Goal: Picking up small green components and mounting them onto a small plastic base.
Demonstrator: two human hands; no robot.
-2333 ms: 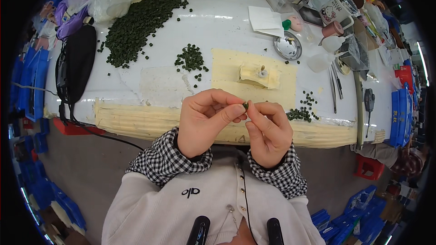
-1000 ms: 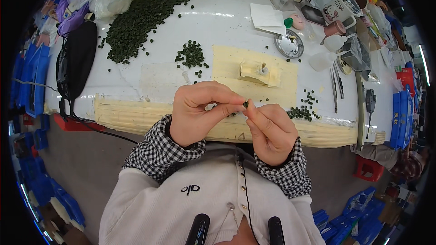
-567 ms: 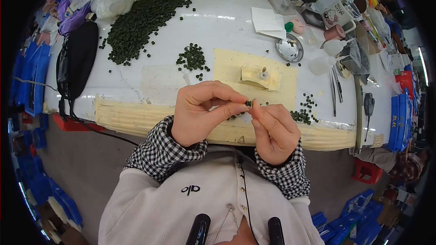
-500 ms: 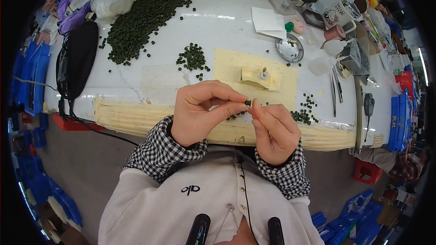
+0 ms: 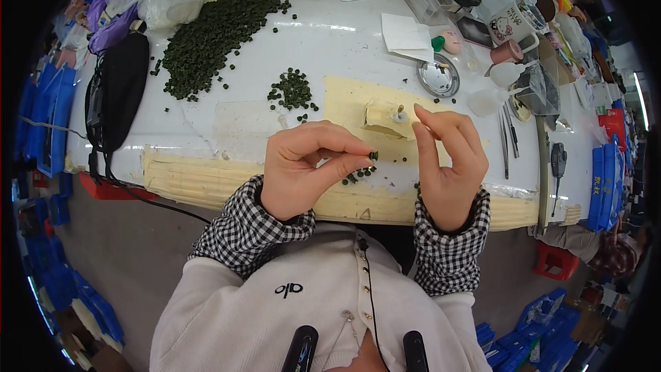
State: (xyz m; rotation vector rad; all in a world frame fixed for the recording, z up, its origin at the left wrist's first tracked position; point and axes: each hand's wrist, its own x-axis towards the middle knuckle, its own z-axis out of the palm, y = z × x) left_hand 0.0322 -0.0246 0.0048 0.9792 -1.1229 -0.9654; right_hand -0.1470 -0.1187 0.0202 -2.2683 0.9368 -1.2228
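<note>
Thumb and forefinger of my left hand [image 5: 296, 169] pinch a small dark green ring-like piece [image 5: 374, 156] above the near part of the table. My right hand [image 5: 451, 169] is raised to the right of it, thumb and forefinger apart, with nothing visible between them. Its fingertips are close to a tape-covered block [image 5: 383, 121] with a short upright post [image 5: 401, 111]. This block sits on a yellow taped sheet [image 5: 344, 89]. Below my left fingertips lie several loose green pieces [image 5: 358, 176], partly hidden by the hand.
A large heap of green pieces [image 5: 213, 41] spreads at the far left, with a smaller pile [image 5: 292, 88] nearer. On the right are a round metal dish [image 5: 438, 76], white paper [image 5: 407, 36], tweezers [image 5: 508, 131], a mug [image 5: 513, 24] and a black walkie-talkie [image 5: 559, 158].
My right hand has come away from the green piece, moving right and farther from me, its fingers parting. The left hand stays nearly in place, still pinching the piece.
</note>
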